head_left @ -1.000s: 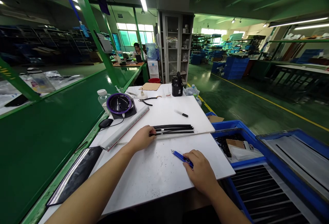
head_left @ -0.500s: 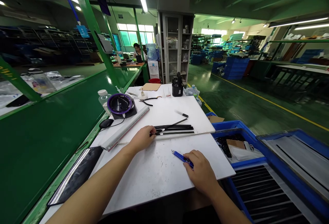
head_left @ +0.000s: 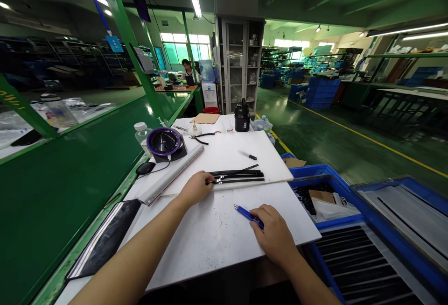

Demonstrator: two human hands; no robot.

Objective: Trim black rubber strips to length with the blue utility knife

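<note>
My left hand (head_left: pixel 198 188) is closed in a pinch on the near-left end of a thin black strip (head_left: pixel 250 168). That strip lies at a slant across several more black strips (head_left: pixel 245 174) on the white board (head_left: pixel 224 155). Small bright patches show on the strips close to my fingertips. My right hand (head_left: pixel 273 230) rests near the board's front edge, fingers wrapped round a blue utility knife (head_left: pixel 247 213). Its metal tip points up and left, away from the strips. Behind the strips lies a black-and-clear marker-like stick (head_left: pixel 248 155).
A grey triangular ruler (head_left: pixel 175 174) lies left, beside a round black fan-like device (head_left: pixel 164 142) and a clear bottle (head_left: pixel 142 134). Pliers (head_left: pixel 201 138) and a black flask (head_left: pixel 241 117) stand farther back. Blue crates (head_left: pixel 329 223) sit at the right. A person (head_left: pixel 188 70) sits far behind.
The slanted strip in my left hand has swung down a little toward the other strips, its far end shifting right. My right hand and the knife have stayed put.
</note>
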